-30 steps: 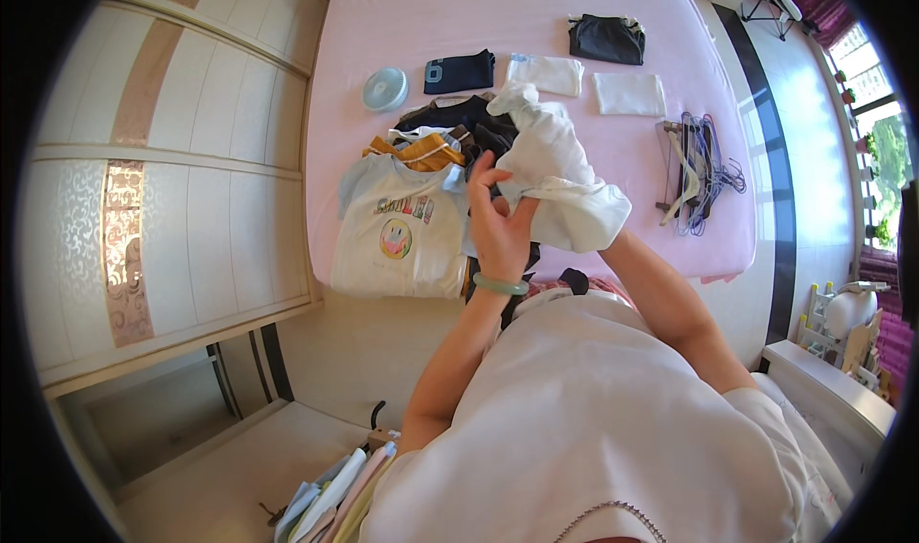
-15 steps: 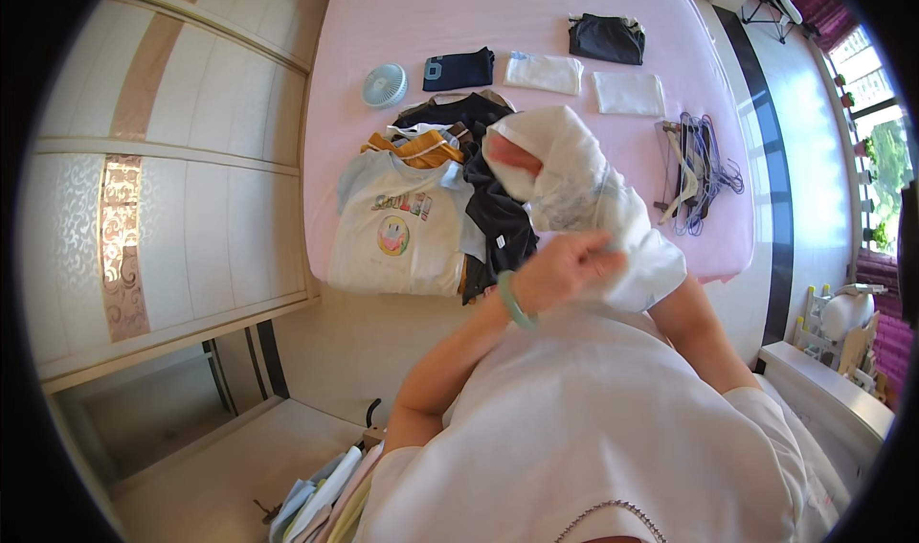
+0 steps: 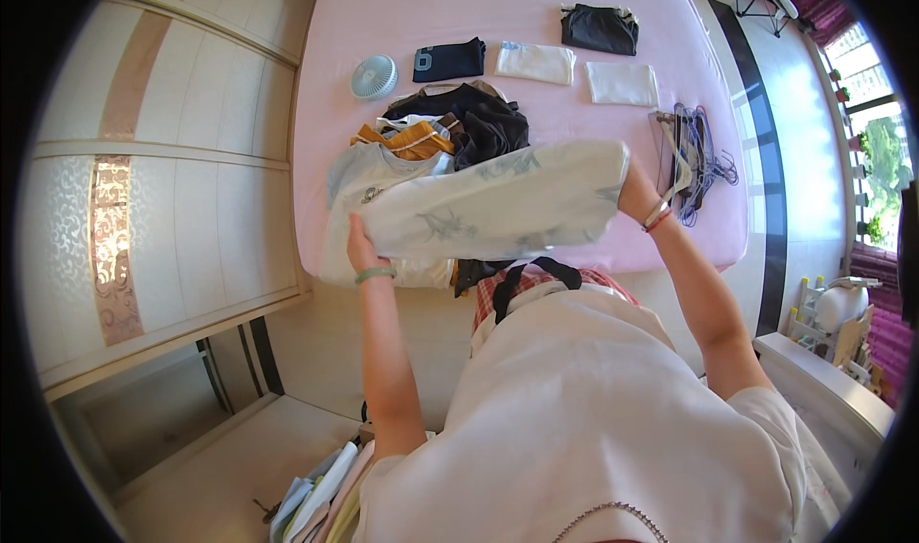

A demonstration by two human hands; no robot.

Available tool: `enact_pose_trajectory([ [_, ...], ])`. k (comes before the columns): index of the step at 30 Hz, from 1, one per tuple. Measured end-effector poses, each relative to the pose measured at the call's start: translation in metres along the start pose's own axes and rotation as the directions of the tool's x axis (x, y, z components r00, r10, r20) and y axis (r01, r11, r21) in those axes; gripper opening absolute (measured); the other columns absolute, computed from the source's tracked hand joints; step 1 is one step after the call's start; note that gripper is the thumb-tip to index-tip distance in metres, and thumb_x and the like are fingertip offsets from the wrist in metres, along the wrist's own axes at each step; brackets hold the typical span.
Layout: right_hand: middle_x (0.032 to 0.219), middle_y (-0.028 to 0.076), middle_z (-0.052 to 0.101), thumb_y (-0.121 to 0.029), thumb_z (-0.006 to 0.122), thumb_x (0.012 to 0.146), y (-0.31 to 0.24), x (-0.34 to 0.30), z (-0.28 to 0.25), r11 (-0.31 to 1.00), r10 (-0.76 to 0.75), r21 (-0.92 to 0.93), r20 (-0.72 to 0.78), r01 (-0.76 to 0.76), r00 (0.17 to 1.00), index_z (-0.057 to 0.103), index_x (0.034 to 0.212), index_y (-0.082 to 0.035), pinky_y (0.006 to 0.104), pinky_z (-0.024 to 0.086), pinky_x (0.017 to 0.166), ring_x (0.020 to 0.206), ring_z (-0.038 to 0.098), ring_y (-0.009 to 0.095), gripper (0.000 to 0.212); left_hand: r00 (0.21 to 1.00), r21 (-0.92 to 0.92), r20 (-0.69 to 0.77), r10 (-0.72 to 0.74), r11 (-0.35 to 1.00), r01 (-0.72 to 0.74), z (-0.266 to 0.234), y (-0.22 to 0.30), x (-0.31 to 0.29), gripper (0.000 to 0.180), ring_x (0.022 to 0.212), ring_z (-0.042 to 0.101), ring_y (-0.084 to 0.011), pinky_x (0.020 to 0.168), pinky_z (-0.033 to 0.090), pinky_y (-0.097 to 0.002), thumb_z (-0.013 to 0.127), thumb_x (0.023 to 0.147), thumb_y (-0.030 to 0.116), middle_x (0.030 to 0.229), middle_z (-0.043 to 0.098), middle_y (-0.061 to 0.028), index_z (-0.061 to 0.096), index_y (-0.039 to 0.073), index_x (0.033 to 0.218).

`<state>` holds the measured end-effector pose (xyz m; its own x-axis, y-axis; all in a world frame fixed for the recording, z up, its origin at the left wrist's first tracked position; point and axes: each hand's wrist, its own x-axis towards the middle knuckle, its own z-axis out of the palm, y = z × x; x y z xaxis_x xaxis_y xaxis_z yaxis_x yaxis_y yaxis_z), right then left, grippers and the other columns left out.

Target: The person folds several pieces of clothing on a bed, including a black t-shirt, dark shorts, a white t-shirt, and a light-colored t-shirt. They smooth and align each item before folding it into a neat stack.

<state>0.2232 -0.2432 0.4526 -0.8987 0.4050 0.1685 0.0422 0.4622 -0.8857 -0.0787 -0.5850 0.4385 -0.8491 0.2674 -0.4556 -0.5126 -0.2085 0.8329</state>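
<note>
A white garment with a grey-blue leaf print (image 3: pixel 498 203) is stretched out sideways in front of me, above the near edge of the bed. My left hand (image 3: pixel 363 246) grips its left end, thumb up. My right hand (image 3: pixel 637 191) holds its right end, the fingers partly hidden by the cloth. Behind and under the garment lies a heap of clothes: a pale T-shirt with a printed front (image 3: pixel 349 198), a mustard piece with white trim (image 3: pixel 412 141) and black clothing (image 3: pixel 469 112). The garment covers part of the T-shirt.
Folded on the pink-sheeted bed (image 3: pixel 459 7) are a navy piece (image 3: pixel 449 60), two white pieces (image 3: pixel 536 63) and dark shorts (image 3: pixel 599 29). A small round fan (image 3: pixel 373 78) stands left of them. Hangers (image 3: pixel 697 160) lie bunched at the right. A wardrobe (image 3: pixel 211 198) borders the left side.
The bunched white garment has been pulled out straight and level. My left hand has moved left to one end; my right hand has come out from inside the cloth to the other end.
</note>
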Motion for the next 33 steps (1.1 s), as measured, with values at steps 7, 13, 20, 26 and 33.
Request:
enact_pose_trajectory([
  [7, 0.069, 0.012, 0.057, 0.0, 0.059, 0.074, -0.136, 0.023, 0.023, 0.896, -0.235, -0.395, -0.035, 0.203, 0.971, 0.055, 0.08, -0.004, 0.0395, 0.049, 0.054, 0.061, 0.06, 0.033, 0.008, 0.969, 0.878, 0.183, -0.165, 0.47, -0.086, -0.011, -0.088, -0.023, 0.065, 0.095, 0.065, -0.0283, 0.084, 0.051, -0.0387, 0.047, 0.092, 0.062, 0.108, 0.066, -0.0132, 0.061, 0.003, 0.118],
  [13, 0.093, 0.009, 0.066, -0.001, 0.062, 0.074, -0.207, 0.003, 0.052, 0.882, -0.411, -0.143, 0.233, 0.449, 0.881, 0.06, 0.107, -0.003, 0.0318, 0.05, 0.048, 0.06, 0.063, 0.025, 0.033, 0.638, 0.028, 0.658, -0.4, 0.86, 0.51, 0.162, -0.022, -0.088, 0.058, 0.108, 0.061, -0.0211, 0.098, 0.048, -0.0354, 0.037, 0.1, 0.05, 0.122, 0.061, -0.0121, 0.051, 0.002, 0.13],
  [20, 0.099, 0.006, 0.07, -0.004, 0.06, 0.078, -0.196, -0.026, 0.026, 0.876, -0.408, -0.094, 0.377, 0.473, 0.832, 0.059, 0.122, -0.004, 0.0286, 0.048, 0.044, 0.053, 0.06, 0.017, 0.044, 0.7, -0.024, 0.647, -0.303, 0.909, 0.415, 0.186, 0.01, -0.038, 0.044, 0.108, 0.062, -0.0266, 0.097, 0.05, -0.0415, 0.038, 0.102, 0.035, 0.12, 0.062, -0.0142, 0.056, 0.0, 0.123],
  [26, 0.09, 0.005, 0.071, -0.016, 0.06, 0.089, -0.192, -0.026, 0.027, 0.908, -0.418, 0.121, 0.246, 0.4, 0.874, 0.061, 0.125, -0.012, 0.0298, 0.05, 0.05, 0.058, 0.062, 0.016, 0.036, 0.899, 0.163, 0.43, -0.084, 0.987, 0.015, 0.185, 0.039, -0.03, 0.045, 0.083, 0.068, -0.0193, 0.072, 0.058, -0.0323, 0.05, 0.098, 0.046, 0.096, 0.068, -0.0101, 0.062, 0.003, 0.103],
  [33, 0.122, 0.007, 0.062, -0.008, 0.07, 0.08, -0.148, 0.041, 0.029, 0.993, -0.062, -0.106, -0.136, 0.048, 0.989, 0.05, 0.134, -0.012, 0.0335, 0.054, 0.073, 0.089, 0.064, 0.021, 0.057, 0.814, 0.131, 0.5, -0.295, 0.955, 0.265, 0.208, 0.071, -0.102, 0.04, 0.081, 0.067, -0.015, 0.069, 0.056, -0.0309, 0.053, 0.096, 0.046, 0.093, 0.067, -0.0053, 0.062, 0.007, 0.103],
])
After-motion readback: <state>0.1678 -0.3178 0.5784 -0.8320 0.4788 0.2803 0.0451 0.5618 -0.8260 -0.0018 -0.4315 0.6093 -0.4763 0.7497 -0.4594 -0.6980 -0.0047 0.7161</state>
